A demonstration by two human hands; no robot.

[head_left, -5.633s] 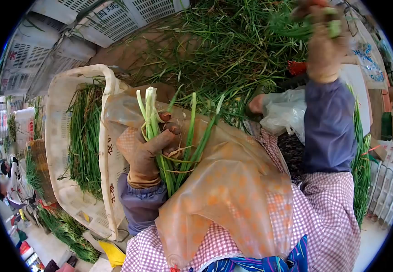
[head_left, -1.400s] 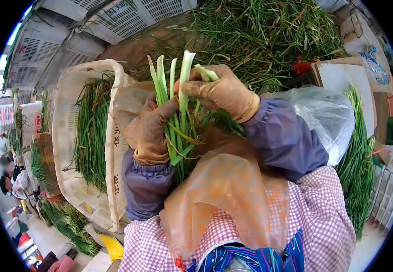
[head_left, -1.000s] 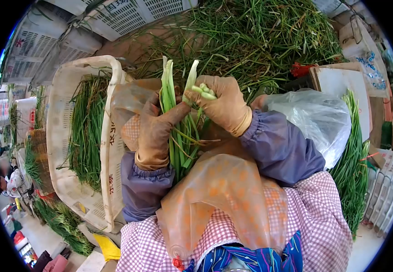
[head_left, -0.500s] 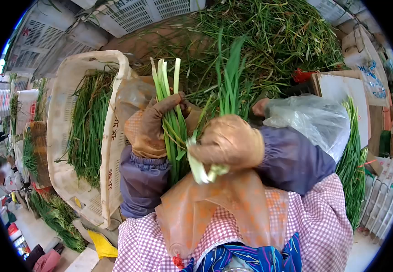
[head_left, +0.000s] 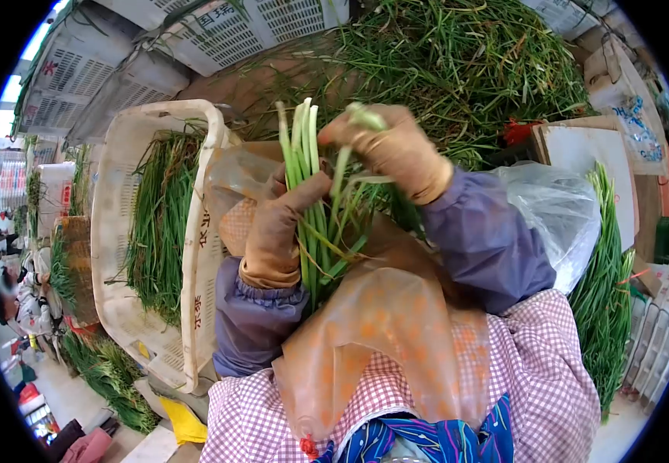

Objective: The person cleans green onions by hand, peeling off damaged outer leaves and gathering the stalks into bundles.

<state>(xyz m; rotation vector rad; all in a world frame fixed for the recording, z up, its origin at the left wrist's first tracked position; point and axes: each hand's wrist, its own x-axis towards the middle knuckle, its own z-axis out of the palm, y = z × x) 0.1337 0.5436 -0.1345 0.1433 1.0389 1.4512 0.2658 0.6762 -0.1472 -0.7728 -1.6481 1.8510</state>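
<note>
My gloved left hand is closed round a small bunch of green stalks, pale ends up, leaves hanging onto the orange-patterned plastic apron. Just right of it, my gloved right hand, slightly blurred, grips more green stalks whose pale ends poke out above the fingers. Leaves hang beneath the right hand. A loose stalk and some thin leaves lie between the two hands. The fingertips of the right hand are close to the pale ends of the left bunch.
At left stands a white crate holding green stalks. A heap of loose leaves lies ahead. On the right are a clear plastic bag, a white board and long bundles of greens. A person is at far left.
My right hand has turned over and moved up; its stalks' pale ends, which pointed down, now point up. The left hand still holds its bunch.
</note>
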